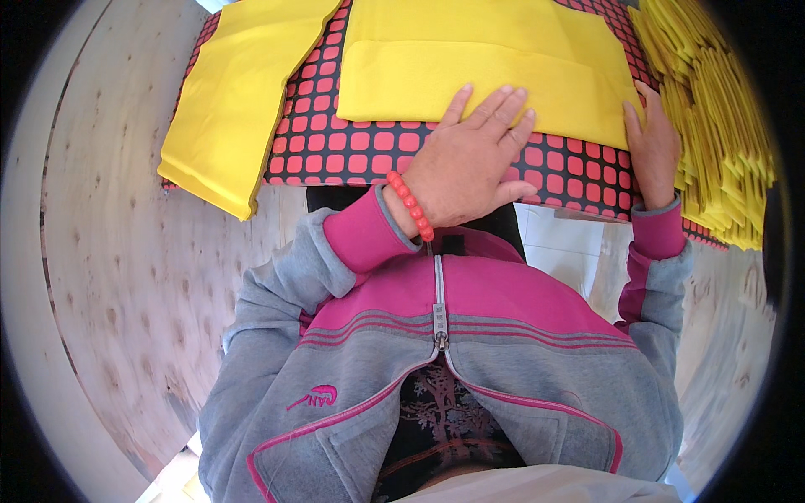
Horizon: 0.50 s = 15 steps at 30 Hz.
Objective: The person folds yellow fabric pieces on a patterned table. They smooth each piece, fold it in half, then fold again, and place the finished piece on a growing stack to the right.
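A yellow cloth lies in front of me with its near part folded over in a straight band. My left hand, a red beaded bracelet at its wrist, rests flat on the near edge of this fold with its fingers spread. At the cloth's right edge is my right hand, its thumb and forefinger apart and touching the cloth's side; its other fingers are mostly hidden. To the left lies a second, long folded yellow cloth, whose near end hangs over the table edge.
A red-and-black checked cover spreads over the table. Tall piles of folded yellow cloths stand at the right, close beside my right hand. Pale wooden boarding is on the left side, and light floor tiles show below the table edge.
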Each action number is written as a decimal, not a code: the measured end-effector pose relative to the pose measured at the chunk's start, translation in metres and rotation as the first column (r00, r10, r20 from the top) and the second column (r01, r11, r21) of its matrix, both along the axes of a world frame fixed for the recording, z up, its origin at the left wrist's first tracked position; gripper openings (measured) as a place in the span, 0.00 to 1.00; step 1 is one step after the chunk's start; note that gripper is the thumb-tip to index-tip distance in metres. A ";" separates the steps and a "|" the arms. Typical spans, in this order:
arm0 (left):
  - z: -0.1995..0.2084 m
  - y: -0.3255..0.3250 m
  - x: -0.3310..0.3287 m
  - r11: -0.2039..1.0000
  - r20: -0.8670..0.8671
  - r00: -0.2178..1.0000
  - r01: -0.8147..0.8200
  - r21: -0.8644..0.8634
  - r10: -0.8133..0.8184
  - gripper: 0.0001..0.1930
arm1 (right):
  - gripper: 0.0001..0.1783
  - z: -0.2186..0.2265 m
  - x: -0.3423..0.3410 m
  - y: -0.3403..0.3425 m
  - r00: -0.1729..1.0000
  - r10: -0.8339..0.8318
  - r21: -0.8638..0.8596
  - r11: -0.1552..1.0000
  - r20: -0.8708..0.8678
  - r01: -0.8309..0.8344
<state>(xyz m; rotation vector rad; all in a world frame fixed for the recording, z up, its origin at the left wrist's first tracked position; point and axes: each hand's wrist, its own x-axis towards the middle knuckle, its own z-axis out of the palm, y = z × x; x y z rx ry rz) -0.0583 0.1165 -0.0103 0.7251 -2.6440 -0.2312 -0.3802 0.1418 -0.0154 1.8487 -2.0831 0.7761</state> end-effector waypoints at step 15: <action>-0.001 0.006 0.012 0.978 0.104 0.973 -0.203 -0.052 0.207 0.45 | 0.20 -0.003 -0.007 0.006 0.996 -0.086 0.002 0.996 -0.021 0.086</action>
